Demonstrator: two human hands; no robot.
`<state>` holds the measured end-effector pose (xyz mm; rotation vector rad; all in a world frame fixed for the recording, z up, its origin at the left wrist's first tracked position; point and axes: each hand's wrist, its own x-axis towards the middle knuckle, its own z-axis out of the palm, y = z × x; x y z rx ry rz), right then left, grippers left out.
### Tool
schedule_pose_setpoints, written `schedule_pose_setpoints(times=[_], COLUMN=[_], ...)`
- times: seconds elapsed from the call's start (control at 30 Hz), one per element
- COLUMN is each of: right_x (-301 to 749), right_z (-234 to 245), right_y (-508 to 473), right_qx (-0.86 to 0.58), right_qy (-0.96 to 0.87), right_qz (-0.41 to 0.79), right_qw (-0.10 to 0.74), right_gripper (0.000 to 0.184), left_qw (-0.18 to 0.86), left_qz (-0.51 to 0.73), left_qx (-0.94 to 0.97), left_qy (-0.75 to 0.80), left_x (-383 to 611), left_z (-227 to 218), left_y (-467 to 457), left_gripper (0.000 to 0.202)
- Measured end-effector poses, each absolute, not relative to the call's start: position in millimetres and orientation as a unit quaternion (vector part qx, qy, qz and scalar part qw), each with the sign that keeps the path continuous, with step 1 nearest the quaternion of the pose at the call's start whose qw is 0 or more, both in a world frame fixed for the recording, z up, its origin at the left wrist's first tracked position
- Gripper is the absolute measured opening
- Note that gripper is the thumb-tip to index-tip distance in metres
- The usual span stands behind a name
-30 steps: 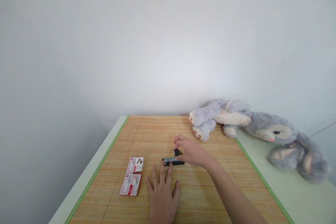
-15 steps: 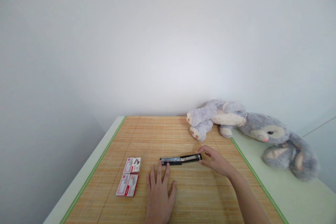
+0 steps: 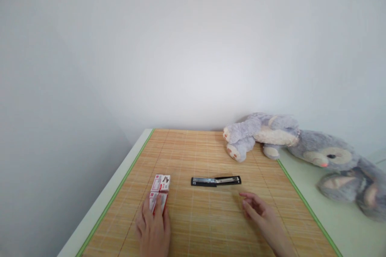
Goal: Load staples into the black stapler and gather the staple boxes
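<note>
My left hand [image 3: 153,225] is over the nearer small white-and-red staple box [image 3: 163,200], thumb at its right side and fingers across its top and left. The box still lies on the mat. Touching its far end is a second white-and-red box [image 3: 161,183] with a dark stapler picture. To the right, a black stapler [image 3: 204,181] lies folded out flat, its metal staple channel showing. My right hand [image 3: 259,213] hovers nearer to me than the stapler's right end, apart from it, thumb and forefinger slightly separated and nothing between them.
A bamboo mat [image 3: 193,152] with green edging covers much of the pale table [image 3: 304,180]. A grey plush rabbit [image 3: 274,134] lies across the back right corner, partly on the mat. Behind the table rises a white wall [image 3: 193,48].
My left hand has moved left from the stapler to the nearer box. My right hand has let go of the stapler's right end and drawn back. The view has shifted slightly left.
</note>
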<state>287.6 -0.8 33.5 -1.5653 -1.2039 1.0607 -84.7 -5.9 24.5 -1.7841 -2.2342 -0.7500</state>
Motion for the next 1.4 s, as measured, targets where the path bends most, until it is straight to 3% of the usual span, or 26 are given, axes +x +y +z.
schedule_pose_setpoints(times=[0.17, 0.3, 0.5, 0.87, 1.17, 1.27, 1.4], right_x=[248.2, 225.0, 219.1, 223.2, 234.5, 237.2, 238.0], right_z=[36.3, 39.2, 41.9, 45.2, 34.9, 36.9, 43.2], right_y=[-9.4, -6.9, 10.2, 30.3, 37.7, 39.2, 43.9], right_qx=[-0.584, -0.588, -0.583, -0.565, -0.589, -0.588, -0.59], right_qy=[-0.46, -0.405, -0.37, -0.405, -0.507, -0.602, -0.683], right_qz=[0.508, 0.584, 0.634, 0.644, 0.534, 0.457, 0.372], right_qw=[0.435, 0.385, 0.348, 0.32, 0.333, 0.289, 0.216], right_gripper=[0.061, 0.072, 0.061, 0.055, 0.045, 0.054, 0.038], left_qw=[0.06, -0.082, -0.242, -0.301, -0.261, -0.243, -0.257], left_qz=[-0.254, -0.26, -0.262, -0.268, -0.256, -0.241, -0.237], left_qx=[-0.642, -0.755, -0.79, -0.784, -0.795, -0.798, -0.801], left_qy=[-0.721, -0.597, -0.499, -0.471, -0.484, -0.497, -0.486], left_x=[-76.8, -48.4, 1.8, 15.3, -6.3, -23.0, -34.0], left_z=[10.0, 8.1, 32.8, 35.7, 34.6, 37.5, 41.2], left_y=[-15.1, -6.4, 32.5, 50.6, 53.0, 55.9, 62.5], left_gripper=[0.038, 0.044, 0.06, 0.063, 0.072, 0.054, 0.035])
